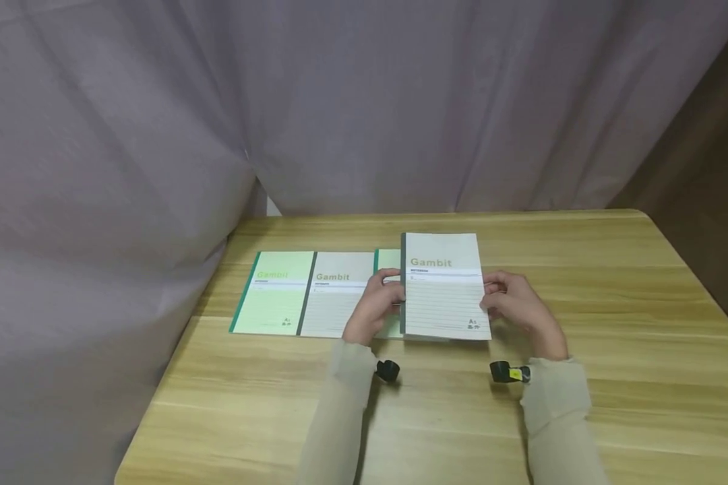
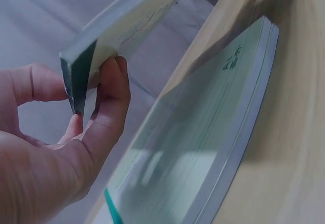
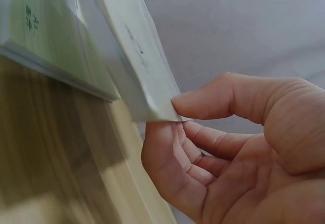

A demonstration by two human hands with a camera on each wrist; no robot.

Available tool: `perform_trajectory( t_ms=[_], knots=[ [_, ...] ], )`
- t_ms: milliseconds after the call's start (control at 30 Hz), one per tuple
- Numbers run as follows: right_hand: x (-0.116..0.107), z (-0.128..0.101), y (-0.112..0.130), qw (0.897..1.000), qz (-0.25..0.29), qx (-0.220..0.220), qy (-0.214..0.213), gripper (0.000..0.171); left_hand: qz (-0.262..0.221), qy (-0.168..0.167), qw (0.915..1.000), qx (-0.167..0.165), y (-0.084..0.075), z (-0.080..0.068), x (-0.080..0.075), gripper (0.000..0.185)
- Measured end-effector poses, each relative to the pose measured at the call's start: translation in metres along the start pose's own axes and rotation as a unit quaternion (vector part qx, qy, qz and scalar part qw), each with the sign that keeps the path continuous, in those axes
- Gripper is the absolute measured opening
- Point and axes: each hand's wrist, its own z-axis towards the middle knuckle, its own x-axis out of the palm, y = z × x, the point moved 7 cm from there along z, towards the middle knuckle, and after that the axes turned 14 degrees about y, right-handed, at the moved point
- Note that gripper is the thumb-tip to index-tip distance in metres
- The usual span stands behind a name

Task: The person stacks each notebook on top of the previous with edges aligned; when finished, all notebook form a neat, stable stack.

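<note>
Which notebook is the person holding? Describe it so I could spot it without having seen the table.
On the wooden table a row of Gambit notebooks lies flat toward the left. At the row's right end, the grey notebook is held by the left hand and right hand. Unlike the others, it is lifted off the table, partly covering a green notebook.

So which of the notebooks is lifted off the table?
The grey-spined Gambit notebook at the right end, held between both hands; the others lie flat in a row.

We see our right hand (image 3: 238, 148) pinching the corner of a pale grey notebook (image 3: 137, 56) between thumb and curled fingers, lifted off the wooden table (image 3: 45, 148). A green notebook (image 3: 45, 36) lies flat on the table just beside it.
</note>
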Motion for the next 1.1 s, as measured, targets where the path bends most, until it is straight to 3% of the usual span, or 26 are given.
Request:
perform_trajectory(
  t_ms=[167, 633, 1100],
  knots=[
    [0.007, 0.008, 0.001, 1.0, 0.003, 0.004, 0.0, 0.055, 0.005, 0.001, 1.0, 0.008, -0.004, -0.004, -0.008, 0.069],
    [0.03, 0.023, 0.01, 1.0, 0.009, -0.006, 0.011, 0.054, 0.04, -0.006, 0.999, -0.021, 0.001, -0.016, -0.035, 0.066],
    [0.04, 0.037, 0.004, 1.0, -0.015, 0.009, -0.001, 0.052, 0.054, -0.002, 0.9984, -0.018, 0.001, -0.015, -0.05, 0.062]
  ],
)
